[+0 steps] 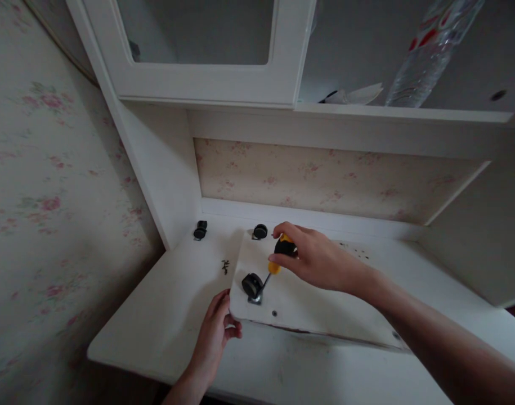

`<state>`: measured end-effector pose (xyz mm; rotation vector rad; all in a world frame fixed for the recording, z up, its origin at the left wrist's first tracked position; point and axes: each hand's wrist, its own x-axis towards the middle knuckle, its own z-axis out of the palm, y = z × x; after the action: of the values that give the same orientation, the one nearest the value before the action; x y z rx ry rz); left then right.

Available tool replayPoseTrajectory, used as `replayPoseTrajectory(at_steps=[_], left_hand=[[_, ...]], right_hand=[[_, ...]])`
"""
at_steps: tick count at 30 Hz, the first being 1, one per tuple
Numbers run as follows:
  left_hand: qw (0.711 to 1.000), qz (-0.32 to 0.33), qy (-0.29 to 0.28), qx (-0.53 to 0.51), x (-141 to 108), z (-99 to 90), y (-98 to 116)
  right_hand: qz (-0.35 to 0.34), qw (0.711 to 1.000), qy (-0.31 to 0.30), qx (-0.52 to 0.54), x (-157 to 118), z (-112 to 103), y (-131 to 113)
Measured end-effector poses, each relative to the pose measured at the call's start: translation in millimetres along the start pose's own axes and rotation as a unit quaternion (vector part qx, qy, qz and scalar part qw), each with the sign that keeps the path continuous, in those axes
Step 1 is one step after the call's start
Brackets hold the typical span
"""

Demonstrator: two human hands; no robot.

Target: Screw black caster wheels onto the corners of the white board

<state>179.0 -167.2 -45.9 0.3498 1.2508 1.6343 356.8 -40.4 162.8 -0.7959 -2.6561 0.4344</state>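
Observation:
My right hand [304,254] is closed round the black and yellow handle of a screwdriver [274,266]. The tool is tilted, and its shaft runs down to the metal plate of a black caster wheel [252,286] near the corner of a white board [325,308]. Whether the tip sits in a screw is too small to make out. At the board's near left corner, my left hand [220,322] grips the edge with its fingers curled. Another black caster [260,231] stands at the board's far left corner.
A loose caster [200,229] and a small heap of screws [225,266] lie on the white desk [156,332], left of the board. Above hangs a cabinet [206,84]. A plastic bottle [430,62] stands on its open shelf. Flowered wallpaper [50,225] covers the left wall.

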Motion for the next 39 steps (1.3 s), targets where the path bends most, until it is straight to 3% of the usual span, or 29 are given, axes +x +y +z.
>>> replayPoseTrajectory(at_steps=[2, 6, 10, 14, 18, 22, 26, 31, 34, 39], left_hand=[[1.000, 0.001, -0.005, 0.002, 0, 0.0, 0], [1.000, 0.000, -0.005, 0.000, 1, -1.0, -2], [1.000, -0.002, -0.008, 0.002, 3, -3.7, -4], [1.000, -0.001, -0.013, 0.008, 4, -5.8, -6], [0.999, 0.007, -0.017, 0.033, 3, -6.4, -4], [0.993, 0.034, -0.021, 0.109, 8, -14.7, 1], [0.938, 0.107, 0.005, 0.330, 32, -38.8, 9], [0.864, 0.178, 0.010, 0.471, 73, -66.6, 31], [0.810, 0.218, 0.009, 0.544, 92, -68.6, 42], [0.733, 0.241, -0.015, 0.636, 120, -57.0, 49]], right_hand=[[0.007, 1.000, 0.016, -0.010, 1, 0, 0], [-0.022, 0.998, -0.022, 0.052, 3, 1, -1], [0.011, 0.999, 0.031, -0.018, 3, 1, 2], [-0.020, 0.999, -0.024, 0.042, 2, 1, 3], [0.003, 1.000, 0.017, -0.020, 0, 2, 2], [-0.019, 0.999, -0.028, 0.030, 0, 2, 2], [0.001, 1.000, -0.001, -0.011, -2, 3, 2], [-0.007, 1.000, -0.006, 0.002, -4, 6, 8], [0.002, 1.000, 0.008, -0.001, -3, 7, 10], [-0.007, 1.000, -0.005, 0.014, -3, 6, 9]])
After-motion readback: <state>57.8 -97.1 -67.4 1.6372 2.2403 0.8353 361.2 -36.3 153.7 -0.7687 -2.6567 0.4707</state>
